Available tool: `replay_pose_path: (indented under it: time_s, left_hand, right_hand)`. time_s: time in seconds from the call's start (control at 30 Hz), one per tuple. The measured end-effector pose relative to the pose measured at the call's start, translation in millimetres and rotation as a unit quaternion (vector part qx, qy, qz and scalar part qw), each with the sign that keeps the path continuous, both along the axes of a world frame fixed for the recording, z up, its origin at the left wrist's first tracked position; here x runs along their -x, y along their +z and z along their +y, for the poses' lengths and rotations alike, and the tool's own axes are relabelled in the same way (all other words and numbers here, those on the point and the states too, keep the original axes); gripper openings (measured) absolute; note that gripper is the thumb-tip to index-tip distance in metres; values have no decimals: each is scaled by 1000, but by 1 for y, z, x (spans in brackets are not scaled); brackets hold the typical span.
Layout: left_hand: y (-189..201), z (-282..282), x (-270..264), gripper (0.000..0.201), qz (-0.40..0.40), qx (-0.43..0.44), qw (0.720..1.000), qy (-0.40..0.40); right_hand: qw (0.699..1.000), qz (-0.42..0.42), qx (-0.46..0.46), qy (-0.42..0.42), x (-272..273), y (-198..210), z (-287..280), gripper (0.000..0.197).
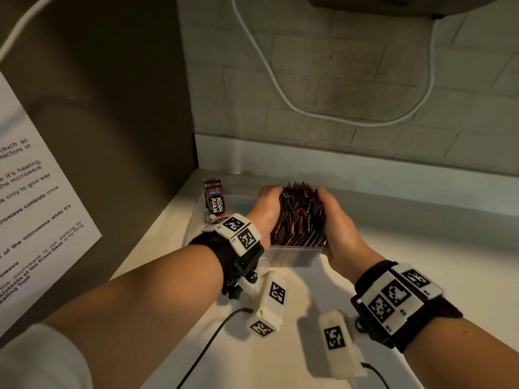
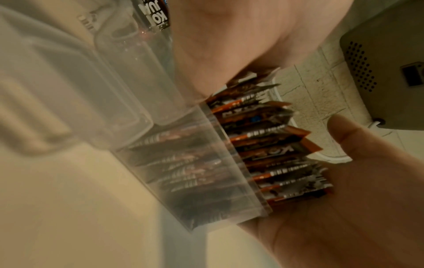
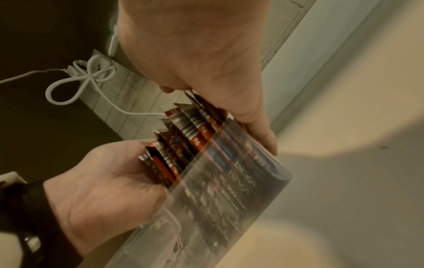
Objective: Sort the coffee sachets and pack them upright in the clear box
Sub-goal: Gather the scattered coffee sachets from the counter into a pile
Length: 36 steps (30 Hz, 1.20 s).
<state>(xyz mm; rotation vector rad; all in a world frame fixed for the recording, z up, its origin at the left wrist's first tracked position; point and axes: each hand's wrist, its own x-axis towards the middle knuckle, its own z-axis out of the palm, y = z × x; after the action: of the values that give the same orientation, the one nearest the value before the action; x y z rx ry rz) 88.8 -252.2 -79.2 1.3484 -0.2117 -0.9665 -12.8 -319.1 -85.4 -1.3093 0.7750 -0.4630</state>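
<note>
A thick bundle of red-and-black coffee sachets (image 1: 299,220) stands upright in the clear box (image 1: 292,256) on the white counter, their tops sticking out above its rim. My left hand (image 1: 264,211) cups the bundle's left side and my right hand (image 1: 337,226) cups its right side, the fingers of both curled round the far end. In the left wrist view the sachets (image 2: 275,145) fan out of the box (image 2: 195,172) between the two palms. From the right wrist the sachets (image 3: 183,141) and the box wall (image 3: 241,181) show the same squeeze.
A second clear container (image 1: 196,220) stands just left of the box, with a single Kopi Juan sachet (image 1: 215,200) upright in it. A dark microwave side (image 1: 112,108) with a paper notice (image 1: 28,206) walls the left. A white cable (image 1: 280,88) hangs on the brick wall.
</note>
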Motion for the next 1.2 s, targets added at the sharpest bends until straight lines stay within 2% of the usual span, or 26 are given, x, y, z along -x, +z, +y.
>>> replay_pose_path:
  time_s: [0.2, 0.77, 0.83, 0.9, 1.0, 1.07, 1.13, 1.2]
  left_hand:
    - [-1, 0, -4, 51, 41, 4, 999, 19]
    - [4, 5, -4, 49, 33, -18, 999, 24]
    - [8, 9, -3, 47, 12, -30, 999, 28]
    - [10, 14, -5, 45, -60, -61, 995, 53]
    - [8, 24, -23, 30, -236, -107, 956, 139]
    - [12, 35, -41, 33, -319, -156, 905, 234]
    - [19, 50, -59, 47, -354, -240, 857, 287]
    - [18, 61, -78, 60, -330, -316, 850, 263]
  right_hand:
    - [1000, 16, -5, -3, 3, 2, -2, 58]
    - [999, 41, -6, -6, 6, 7, 0, 53]
    - [999, 48, -4, -6, 6, 9, 1, 53]
    - [999, 48, -2, -9, 7, 10, 2, 52]
    - [999, 51, 0, -15, 9, 12, 1, 47]
    - [998, 60, 0, -20, 9, 13, 1, 57]
    - [998, 65, -4, -24, 9, 13, 1, 64]
    - [998, 56, -10, -23, 9, 12, 0, 58]
